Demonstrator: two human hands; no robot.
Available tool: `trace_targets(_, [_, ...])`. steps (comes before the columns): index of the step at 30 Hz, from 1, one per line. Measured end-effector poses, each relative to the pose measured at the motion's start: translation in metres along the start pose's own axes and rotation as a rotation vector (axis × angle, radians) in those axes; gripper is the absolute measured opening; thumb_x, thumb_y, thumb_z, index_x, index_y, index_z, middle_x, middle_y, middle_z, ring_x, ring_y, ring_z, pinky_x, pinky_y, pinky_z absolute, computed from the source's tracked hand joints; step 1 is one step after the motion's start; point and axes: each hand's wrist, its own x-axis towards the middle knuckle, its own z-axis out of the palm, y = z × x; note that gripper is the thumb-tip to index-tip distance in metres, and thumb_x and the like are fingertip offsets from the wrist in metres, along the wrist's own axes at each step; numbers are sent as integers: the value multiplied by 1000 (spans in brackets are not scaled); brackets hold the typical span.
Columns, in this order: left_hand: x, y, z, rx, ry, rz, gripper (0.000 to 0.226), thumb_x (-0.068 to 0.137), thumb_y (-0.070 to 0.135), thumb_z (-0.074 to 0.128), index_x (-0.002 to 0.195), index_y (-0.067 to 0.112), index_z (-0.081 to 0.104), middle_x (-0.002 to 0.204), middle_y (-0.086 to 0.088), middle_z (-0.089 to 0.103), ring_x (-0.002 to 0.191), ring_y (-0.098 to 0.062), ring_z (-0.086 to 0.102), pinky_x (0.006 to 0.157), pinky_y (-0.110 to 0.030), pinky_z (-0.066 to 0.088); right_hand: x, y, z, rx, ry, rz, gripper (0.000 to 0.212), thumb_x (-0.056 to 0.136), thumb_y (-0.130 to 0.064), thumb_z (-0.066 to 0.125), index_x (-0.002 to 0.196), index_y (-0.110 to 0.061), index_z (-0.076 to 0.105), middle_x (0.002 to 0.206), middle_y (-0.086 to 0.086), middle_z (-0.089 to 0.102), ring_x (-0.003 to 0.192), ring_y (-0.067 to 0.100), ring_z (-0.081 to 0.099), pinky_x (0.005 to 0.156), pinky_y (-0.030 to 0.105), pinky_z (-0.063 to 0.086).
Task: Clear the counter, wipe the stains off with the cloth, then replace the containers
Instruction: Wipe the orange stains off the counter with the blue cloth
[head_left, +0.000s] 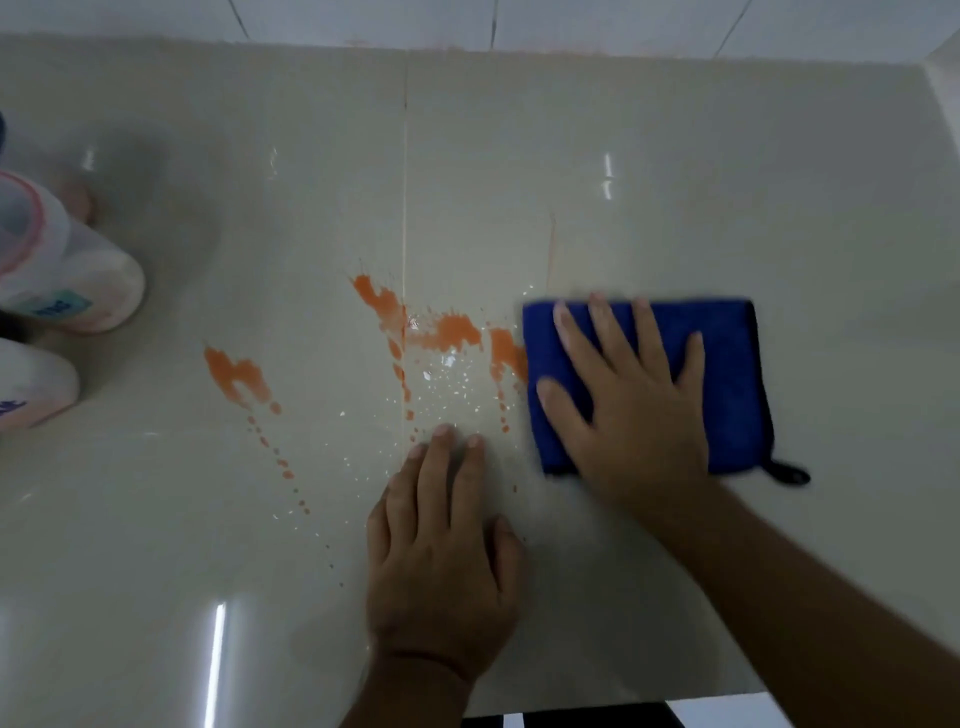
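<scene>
A folded blue cloth (727, 364) lies flat on the beige tiled counter (623, 156), right of centre. My right hand (628, 395) presses down on it with the fingers spread, at the right end of an orange stain (447, 332). More orange splashes (236, 376) and small droplets spread to the left and toward me. My left hand (441, 561) rests flat on the counter below the stains and holds nothing. Two white plastic containers (67, 270) (31, 389) stand at the left edge, partly cut off.
A white tiled wall (467, 21) runs along the back of the counter, and a side wall (945, 78) closes the right end. The counter's front edge (571, 712) is just below my wrists.
</scene>
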Motion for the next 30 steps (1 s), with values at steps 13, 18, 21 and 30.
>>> trace_targets(13, [-1,0,0,0,1,4,66,82,40,50,143,15,49,151,-8,44,137,-31,40,108,-42,28,-3,-6,4,-37,39,-66,68,97,-61,19,159,-34,12,169,-3,12,155,30,6,118,66,8])
trace_targets(18, [0,0,-1,12,-22,2,66,83,41,50,143,15,48,151,-8,44,138,-30,40,107,-43,32,-102,0,27,-29,-17,-103,73,92,-62,36,158,-34,24,168,-2,18,155,30,11,117,69,11])
trace_targets(21, [-1,-1,0,3,-10,4,65,84,40,49,143,15,49,152,-7,43,139,-29,37,109,-41,29,-100,-1,24,-14,-31,-110,73,90,-63,37,157,-35,26,167,-3,19,155,29,12,116,69,12])
trace_targets(30, [-1,0,1,6,29,9,65,81,39,50,142,15,51,150,-9,46,138,-31,39,108,-42,27,57,-18,-10,-20,60,-50,67,96,-63,17,158,-40,7,169,-7,9,155,28,2,119,66,4])
